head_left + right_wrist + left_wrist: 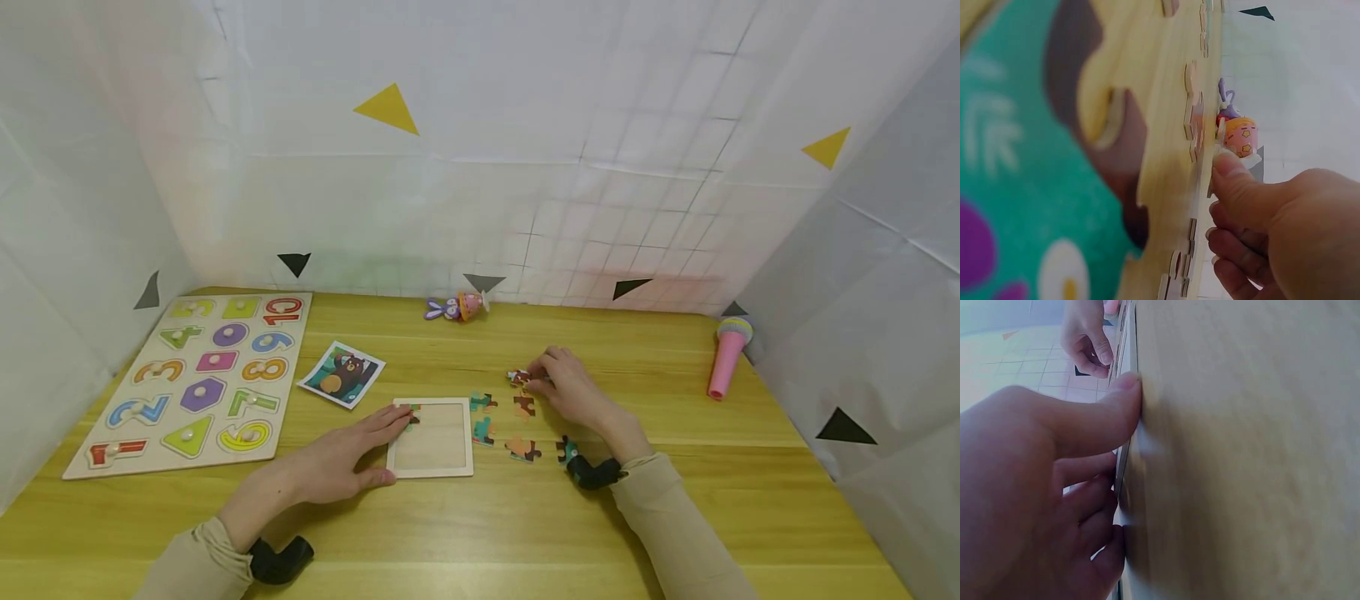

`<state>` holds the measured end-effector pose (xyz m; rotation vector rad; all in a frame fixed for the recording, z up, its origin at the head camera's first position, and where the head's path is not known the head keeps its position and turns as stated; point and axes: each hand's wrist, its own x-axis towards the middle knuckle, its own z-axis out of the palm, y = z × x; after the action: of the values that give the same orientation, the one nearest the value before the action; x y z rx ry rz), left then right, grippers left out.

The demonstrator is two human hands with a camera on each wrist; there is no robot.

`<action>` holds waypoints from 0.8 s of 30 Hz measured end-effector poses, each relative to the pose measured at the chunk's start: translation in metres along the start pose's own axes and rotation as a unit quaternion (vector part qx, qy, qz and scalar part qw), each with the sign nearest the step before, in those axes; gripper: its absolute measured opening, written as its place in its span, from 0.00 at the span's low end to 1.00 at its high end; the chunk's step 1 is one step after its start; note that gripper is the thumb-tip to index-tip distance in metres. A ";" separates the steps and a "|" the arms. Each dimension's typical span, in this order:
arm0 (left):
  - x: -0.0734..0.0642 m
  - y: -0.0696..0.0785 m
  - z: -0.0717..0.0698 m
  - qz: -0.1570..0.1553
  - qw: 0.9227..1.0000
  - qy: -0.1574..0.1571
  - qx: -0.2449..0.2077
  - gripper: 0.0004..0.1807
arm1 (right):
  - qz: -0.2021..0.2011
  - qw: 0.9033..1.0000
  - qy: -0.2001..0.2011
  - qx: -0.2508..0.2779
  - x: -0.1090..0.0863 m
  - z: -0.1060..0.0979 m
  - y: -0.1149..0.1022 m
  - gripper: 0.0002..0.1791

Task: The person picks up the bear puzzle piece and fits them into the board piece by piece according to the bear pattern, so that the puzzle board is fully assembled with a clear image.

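My left hand [337, 458] rests on the left side of a square wooden puzzle tray [468, 437]. Its fingertips touch a small puzzle piece in the tray's upper left corner, and its thumb lies at the lower left corner. To the right of the tray, my right hand [573, 392] pinches a brown and white puzzle piece [516, 377] at its edge, low over the table. Loose pieces lie around it: a brown piece [524, 406], an orange piece [522, 450] and teal pieces [483, 431]. A teal piece [1004, 162] looms blurred in the right wrist view.
A bear picture card [342, 375] lies left of the tray, beside a number and shape board [202, 367]. At the back is a rabbit toy [459, 307]; a pink toy microphone [726, 358] lies far right. White cloth walls [480, 208] enclose the table.
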<state>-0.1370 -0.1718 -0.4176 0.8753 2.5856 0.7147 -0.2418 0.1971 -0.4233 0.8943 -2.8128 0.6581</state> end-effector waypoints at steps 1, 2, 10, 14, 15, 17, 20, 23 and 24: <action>0.000 0.000 0.000 0.000 1.000 0.000 0.000 0.41 | 0.000 1.000 0.000 0.001 0.000 0.000 0.000 0.08; 0.000 0.000 0.000 -0.001 1.000 0.000 0.000 0.41 | 0.000 1.000 -0.001 0.002 0.000 0.000 0.000 0.08; -0.001 0.002 0.000 0.000 1.000 -0.001 -0.001 0.41 | 0.002 1.000 -0.006 0.007 -0.001 -0.002 -0.002 0.09; -0.001 0.002 0.000 0.001 1.000 -0.001 -0.002 0.41 | 0.001 1.000 -0.004 0.009 0.000 -0.003 -0.003 0.09; -0.001 0.002 0.000 0.001 1.000 -0.001 -0.002 0.41 | 0.000 1.000 -0.003 0.009 0.000 -0.003 -0.003 0.09; -0.001 0.001 0.000 0.002 1.000 -0.001 -0.002 0.41 | -0.005 1.000 -0.001 0.010 0.000 -0.004 -0.004 0.09; -0.001 0.001 0.000 0.002 1.000 0.001 -0.001 0.41 | -0.014 1.000 0.004 0.009 0.000 -0.004 -0.005 0.08; -0.001 0.001 0.000 0.004 1.000 0.003 0.000 0.41 | -0.025 1.000 0.009 0.007 0.001 -0.005 -0.007 0.08; -0.001 0.001 0.000 0.007 1.000 0.004 0.001 0.41 | -0.027 1.000 0.009 0.007 0.001 -0.005 -0.007 0.08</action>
<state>-0.1360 -0.1722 -0.4169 0.8938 2.5901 0.7213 -0.2385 0.1935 -0.4155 0.9589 -2.7599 0.6745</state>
